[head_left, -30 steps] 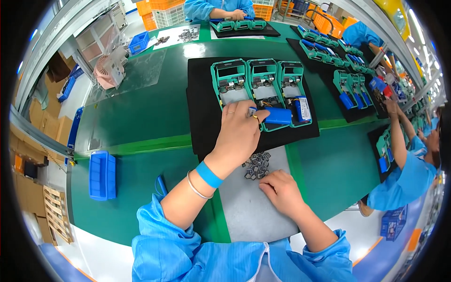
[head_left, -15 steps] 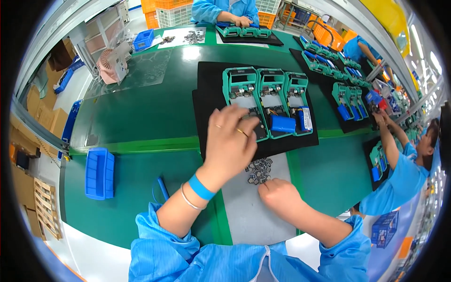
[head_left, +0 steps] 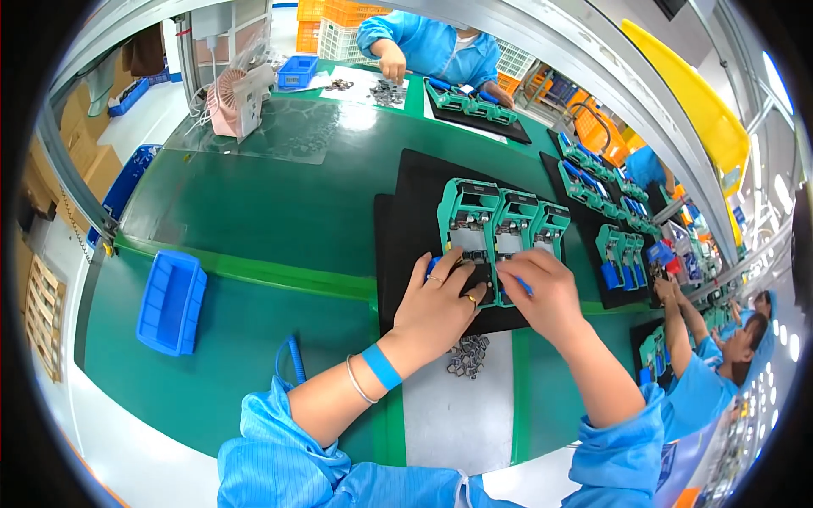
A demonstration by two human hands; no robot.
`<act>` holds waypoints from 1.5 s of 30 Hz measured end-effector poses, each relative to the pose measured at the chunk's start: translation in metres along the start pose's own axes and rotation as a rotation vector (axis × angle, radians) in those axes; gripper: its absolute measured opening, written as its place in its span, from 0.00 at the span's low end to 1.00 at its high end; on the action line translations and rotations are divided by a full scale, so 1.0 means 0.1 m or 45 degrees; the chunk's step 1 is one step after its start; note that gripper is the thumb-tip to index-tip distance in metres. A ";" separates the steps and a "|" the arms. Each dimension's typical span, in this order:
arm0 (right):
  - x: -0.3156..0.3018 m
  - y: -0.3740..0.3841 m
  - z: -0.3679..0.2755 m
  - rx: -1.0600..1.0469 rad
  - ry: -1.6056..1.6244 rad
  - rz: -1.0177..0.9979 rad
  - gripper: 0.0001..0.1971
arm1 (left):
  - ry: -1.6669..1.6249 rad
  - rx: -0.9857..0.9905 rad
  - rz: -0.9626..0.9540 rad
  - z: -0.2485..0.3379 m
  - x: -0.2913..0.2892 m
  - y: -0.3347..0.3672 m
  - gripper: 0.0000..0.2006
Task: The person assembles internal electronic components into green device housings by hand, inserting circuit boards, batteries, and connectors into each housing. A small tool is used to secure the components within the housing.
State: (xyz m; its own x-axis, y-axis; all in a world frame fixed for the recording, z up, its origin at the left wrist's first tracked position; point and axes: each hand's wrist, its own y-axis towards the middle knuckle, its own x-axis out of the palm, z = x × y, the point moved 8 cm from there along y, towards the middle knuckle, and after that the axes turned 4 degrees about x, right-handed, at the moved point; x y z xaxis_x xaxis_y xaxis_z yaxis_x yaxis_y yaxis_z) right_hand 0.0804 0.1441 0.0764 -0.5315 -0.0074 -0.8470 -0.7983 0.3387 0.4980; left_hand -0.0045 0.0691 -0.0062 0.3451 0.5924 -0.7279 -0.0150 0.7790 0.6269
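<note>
Three teal device housings (head_left: 467,193) stand side by side on black foam mats (head_left: 415,182), circuit parts showing inside. My left hand (head_left: 436,305) bends over the lower part of the leftmost housing. A blue battery pack (head_left: 434,266) shows between its fingers, mostly covered by the hand. My right hand (head_left: 546,292) is closed in a pinch over the lower part of the same housing, close to my left thumb. Whatever sits between its fingertips is too small or hidden to name. Small metal pieces (head_left: 467,356) lie piled on a grey sheet (head_left: 457,423) just below the mats.
A blue bin (head_left: 171,302) and a coiled blue cord (head_left: 295,360) are to the left. A pink fan (head_left: 230,102) stands at the far left. Across the table a co-worker (head_left: 432,42) handles parts; more housings (head_left: 622,254) and another worker (head_left: 711,364) are at right.
My right hand has moved from the metal pieces up to the leftmost housing. My left hand has settled lower over it. The view has shifted, and the co-worker opposite now reaches toward a parts pile.
</note>
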 end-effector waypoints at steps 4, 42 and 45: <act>0.35 0.21 0.13 -0.201 -0.184 0.088 0.09 | -0.030 0.029 -0.004 -0.04 0.01 0.02 0.17; 0.60 0.55 0.13 -0.379 -0.740 -0.025 0.07 | 0.011 0.041 0.022 -0.10 0.03 0.00 0.16; 0.64 0.52 0.19 -0.336 -0.826 -0.048 0.07 | 0.035 0.026 0.024 -0.07 0.03 0.01 0.17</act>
State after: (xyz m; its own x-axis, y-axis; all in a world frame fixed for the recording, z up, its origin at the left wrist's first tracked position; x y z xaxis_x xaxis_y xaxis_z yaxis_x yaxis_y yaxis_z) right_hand 0.0099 0.1789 0.0445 -0.2912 0.5765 -0.7635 -0.8987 0.1088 0.4249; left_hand -0.0099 0.0735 -0.0100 0.3187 0.6129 -0.7230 -0.0022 0.7633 0.6460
